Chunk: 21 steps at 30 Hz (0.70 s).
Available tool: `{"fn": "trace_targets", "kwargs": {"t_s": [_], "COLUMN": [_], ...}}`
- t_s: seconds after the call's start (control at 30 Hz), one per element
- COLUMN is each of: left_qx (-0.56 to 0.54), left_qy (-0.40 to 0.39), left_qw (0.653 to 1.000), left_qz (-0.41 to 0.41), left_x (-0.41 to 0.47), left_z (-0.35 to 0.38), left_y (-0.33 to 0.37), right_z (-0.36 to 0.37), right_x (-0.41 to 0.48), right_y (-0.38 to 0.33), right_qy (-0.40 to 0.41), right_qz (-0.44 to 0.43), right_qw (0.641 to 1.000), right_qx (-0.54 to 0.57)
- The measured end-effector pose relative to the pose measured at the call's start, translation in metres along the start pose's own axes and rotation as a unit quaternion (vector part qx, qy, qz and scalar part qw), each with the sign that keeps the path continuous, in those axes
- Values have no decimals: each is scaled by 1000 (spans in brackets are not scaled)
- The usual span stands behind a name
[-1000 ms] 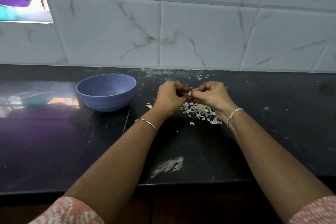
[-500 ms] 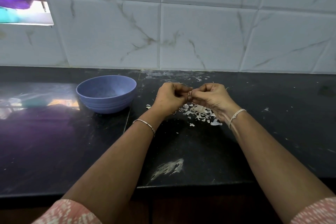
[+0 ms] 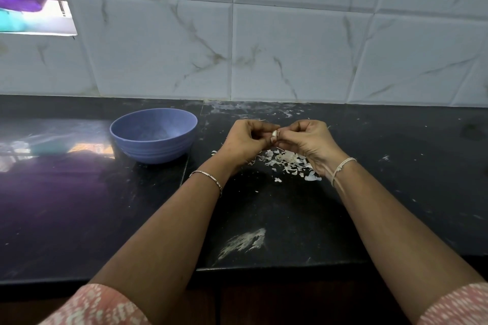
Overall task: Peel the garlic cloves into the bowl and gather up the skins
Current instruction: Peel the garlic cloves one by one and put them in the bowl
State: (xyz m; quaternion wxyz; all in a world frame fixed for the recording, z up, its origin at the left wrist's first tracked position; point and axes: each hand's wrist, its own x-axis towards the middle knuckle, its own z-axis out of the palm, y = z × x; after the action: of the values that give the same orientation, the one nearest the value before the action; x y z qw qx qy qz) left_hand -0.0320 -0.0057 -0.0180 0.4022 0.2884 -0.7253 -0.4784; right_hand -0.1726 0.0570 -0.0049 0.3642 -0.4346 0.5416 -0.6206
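Over dark counter [image 3: 79, 206] at frame centre, pinched garlic clove [image 3: 274, 134] between curled left hand [image 3: 244, 140] and curled right hand [image 3: 309, 140], just above scattered skins [image 3: 287, 161], bowl [image 3: 153, 150] left of centre.

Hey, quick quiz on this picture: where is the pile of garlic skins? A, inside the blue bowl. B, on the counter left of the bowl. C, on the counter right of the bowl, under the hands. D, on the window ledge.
C: the garlic skins lie scattered on the black counter right of the blue bowl, just below the left hand and right hand, which pinch a garlic clove between them.
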Motion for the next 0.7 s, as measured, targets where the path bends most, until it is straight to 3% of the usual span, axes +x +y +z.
{"fn": "trace_targets", "kwargs": {"t_s": [0.3, 0.47, 0.7], "left_qx": [-2, -76, -130], "left_qy": [17, 31, 25], "left_qw": [1000, 997, 991], "left_qz": [8, 2, -26], "left_x": [3, 2, 2], "left_z": [3, 1, 2], "left_y": [-4, -3, -5], "right_z": [2, -1, 0], "right_x": [-1, -3, 6], "right_y": [1, -4, 4], "right_qy": [9, -27, 26], "right_qz": [-36, -41, -170], "right_qw": [999, 998, 969], "right_qx": [3, 45, -175]}}
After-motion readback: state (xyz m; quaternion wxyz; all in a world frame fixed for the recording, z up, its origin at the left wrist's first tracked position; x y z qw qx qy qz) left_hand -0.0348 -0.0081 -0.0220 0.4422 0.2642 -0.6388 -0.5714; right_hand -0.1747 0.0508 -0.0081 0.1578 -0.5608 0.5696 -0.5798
